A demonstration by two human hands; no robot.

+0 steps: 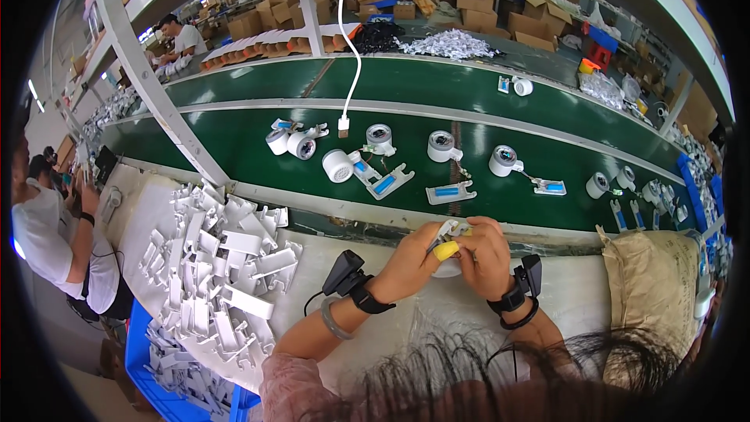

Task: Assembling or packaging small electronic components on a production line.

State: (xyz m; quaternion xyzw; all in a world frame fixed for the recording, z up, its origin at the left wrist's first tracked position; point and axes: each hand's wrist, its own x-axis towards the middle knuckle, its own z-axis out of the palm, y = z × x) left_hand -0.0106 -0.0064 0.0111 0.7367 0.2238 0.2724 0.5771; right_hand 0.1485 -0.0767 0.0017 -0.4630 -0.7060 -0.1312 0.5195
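The left hand [412, 258] and the right hand [486, 256] are brought close together, and a small white plastic part [448, 230] is gripped between the fingers of both. A yellow cover [446, 250], probably a finger cot, is seen at the fingertips of the left hand. Just below, a rounded white piece [448, 270] is partly hidden by the hands; whether it is joined to the part cannot be told.

For good handling, the part should probably be kept steady by the left fingers, while only gentle, even pressure is given by the right ones, so that thin edges are not bent.

The part is placed directly between the two hands, above the near edge of the pale worktable [562, 285]. To the left of the hands, a heap of white plastic handle shells [242, 243] is spread, with a blue crate [139, 355] below it. To the right, a brown paper sack [652, 289] is set.

Farther away, round white fan-like heads [338, 166] and open handles with blue cells [451, 192] are laid on the green conveyor belt [262, 180]. Above it, a white USB cable [358, 66] is hung.
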